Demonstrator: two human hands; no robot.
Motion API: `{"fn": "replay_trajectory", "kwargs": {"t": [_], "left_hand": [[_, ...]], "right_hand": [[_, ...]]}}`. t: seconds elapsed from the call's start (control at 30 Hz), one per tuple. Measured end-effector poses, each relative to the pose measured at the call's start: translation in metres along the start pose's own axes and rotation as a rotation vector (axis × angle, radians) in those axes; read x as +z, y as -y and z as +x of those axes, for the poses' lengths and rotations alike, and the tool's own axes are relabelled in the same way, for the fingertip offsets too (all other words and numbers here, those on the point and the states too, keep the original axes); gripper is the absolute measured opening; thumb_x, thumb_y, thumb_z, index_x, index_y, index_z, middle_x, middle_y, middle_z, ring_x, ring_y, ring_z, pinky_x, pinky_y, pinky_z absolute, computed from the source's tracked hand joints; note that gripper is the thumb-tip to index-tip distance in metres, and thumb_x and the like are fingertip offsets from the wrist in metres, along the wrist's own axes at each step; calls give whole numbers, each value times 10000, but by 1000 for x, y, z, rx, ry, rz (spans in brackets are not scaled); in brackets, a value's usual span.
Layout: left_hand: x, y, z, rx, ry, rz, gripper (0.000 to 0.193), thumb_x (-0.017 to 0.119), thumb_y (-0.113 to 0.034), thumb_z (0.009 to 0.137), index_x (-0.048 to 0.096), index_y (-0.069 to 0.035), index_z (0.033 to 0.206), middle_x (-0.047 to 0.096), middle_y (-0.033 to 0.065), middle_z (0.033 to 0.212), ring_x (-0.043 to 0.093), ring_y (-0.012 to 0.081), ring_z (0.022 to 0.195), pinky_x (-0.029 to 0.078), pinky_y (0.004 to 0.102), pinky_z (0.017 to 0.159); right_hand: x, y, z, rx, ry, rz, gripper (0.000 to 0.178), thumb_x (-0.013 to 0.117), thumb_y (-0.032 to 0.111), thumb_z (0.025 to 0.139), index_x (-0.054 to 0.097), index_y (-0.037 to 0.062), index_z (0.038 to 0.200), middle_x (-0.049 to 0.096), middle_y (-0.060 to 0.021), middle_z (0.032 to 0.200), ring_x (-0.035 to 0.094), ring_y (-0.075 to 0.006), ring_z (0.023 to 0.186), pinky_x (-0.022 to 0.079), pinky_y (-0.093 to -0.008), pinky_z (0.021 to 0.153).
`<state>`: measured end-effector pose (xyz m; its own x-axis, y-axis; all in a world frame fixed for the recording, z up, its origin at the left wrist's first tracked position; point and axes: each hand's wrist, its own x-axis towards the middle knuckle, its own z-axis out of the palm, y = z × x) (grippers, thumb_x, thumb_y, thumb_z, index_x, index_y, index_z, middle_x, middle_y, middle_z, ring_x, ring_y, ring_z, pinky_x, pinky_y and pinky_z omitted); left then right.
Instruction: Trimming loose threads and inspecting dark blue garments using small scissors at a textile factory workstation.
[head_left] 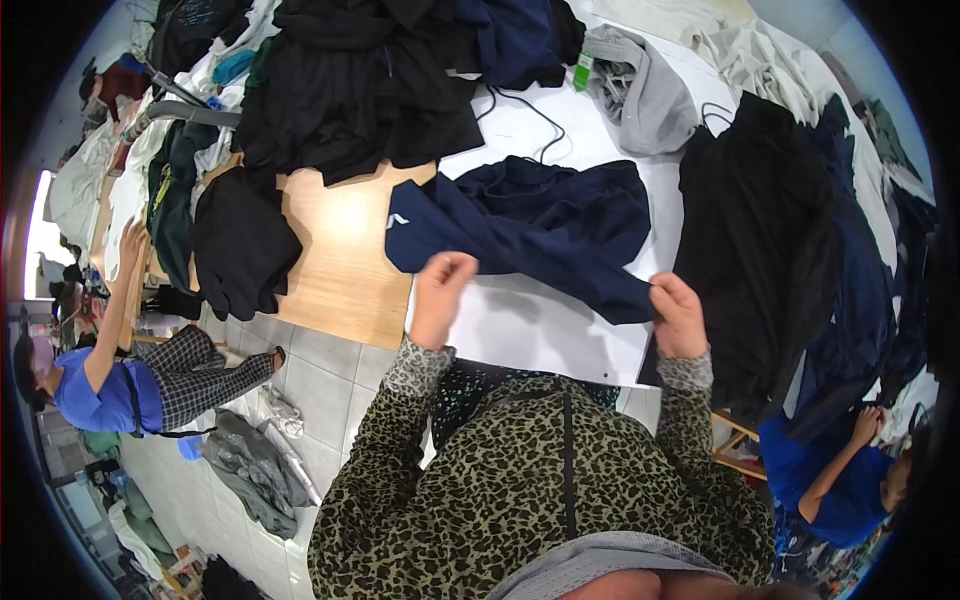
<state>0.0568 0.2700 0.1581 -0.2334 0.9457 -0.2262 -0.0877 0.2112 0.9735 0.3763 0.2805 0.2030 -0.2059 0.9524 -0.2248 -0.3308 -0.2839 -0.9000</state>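
Note:
A navy blue garment (560, 225) lies loosely folded on the white tabletop in front of me, with a small white mark near its left end. My right hand (680, 312) pinches the garment's lower right corner between thumb and fingers, so the near edge runs taut toward it. At the near left edge of the cloth is my left hand (442, 298), its fingers curled together in a pinch. Whatever those fingers hold, if anything, is too small to make out.
A pile of black clothes (370, 90) covers the far side. A grey garment (645, 95) with a green tag lies beyond the navy one, and a black garment (760, 250) hangs at right. People in blue work at left (110, 390) and right (850, 480).

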Motion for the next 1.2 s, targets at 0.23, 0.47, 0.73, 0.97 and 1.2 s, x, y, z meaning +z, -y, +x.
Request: {"fn": "replay_trajectory", "kwargs": {"t": [0.23, 0.47, 0.73, 0.97, 1.2], "left_hand": [[-79, 67, 56, 31, -538, 196, 468, 756, -132, 719, 533, 86, 1067, 535, 61, 882, 487, 137, 756, 430, 236, 685], [-53, 39, 40, 127, -290, -8, 114, 665, -19, 791, 591, 30, 862, 573, -13, 767, 490, 42, 685, 411, 191, 616], [-9, -21, -50, 598, 534, 462, 170, 624, 61, 691, 623, -34, 832, 588, 95, 927, 583, 217, 785, 465, 276, 630], [-16, 3, -72, 396, 476, 703, 125, 591, 39, 698, 592, -9, 814, 610, 89, 862, 587, 246, 722, 478, 310, 621], [-17, 26, -50, 120, -168, 356, 266, 705, -150, 781, 608, 19, 962, 607, 86, 871, 564, 135, 706, 468, 255, 651]], "right_hand": [[-27, -20, -5, -205, -219, -1052, 141, 609, 86, 842, 566, 0, 944, 555, -27, 852, 512, -106, 752, 404, -222, 672], [17, -37, -3, 137, 35, -183, 174, 557, 73, 890, 574, -11, 1041, 606, -85, 973, 589, -137, 866, 481, -244, 752], [89, -74, 44, 783, 94, 515, 610, 596, 423, 862, 447, -27, 1246, 566, -111, 1073, 567, -281, 1034, 458, -422, 918], [78, -116, 70, 521, 155, 404, 394, 520, 122, 908, 436, 24, 1280, 609, -80, 1094, 609, -193, 949, 494, -303, 837], [88, -115, 66, 436, 78, 282, 312, 578, 14, 850, 513, 13, 1155, 617, -79, 916, 619, -175, 824, 512, -276, 729]]}}
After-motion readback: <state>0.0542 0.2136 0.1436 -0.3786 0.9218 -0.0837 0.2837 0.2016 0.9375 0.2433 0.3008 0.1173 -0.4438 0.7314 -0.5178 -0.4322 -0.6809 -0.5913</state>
